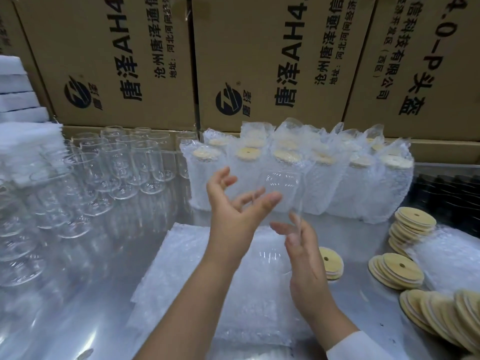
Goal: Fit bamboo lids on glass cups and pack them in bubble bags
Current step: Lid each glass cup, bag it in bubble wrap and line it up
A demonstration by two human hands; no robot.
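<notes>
Left hand curls round a lidless cup, right hand touching it with straight fingers; bagged cups stand beyond the fingers, many bare cups wait leftward.

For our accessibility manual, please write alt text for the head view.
The left hand grips a clear glass cup over flat bubble bags, the right hand open beside it. Empty cups stand left, bagged lidded cups behind, bamboo lids right.
</notes>
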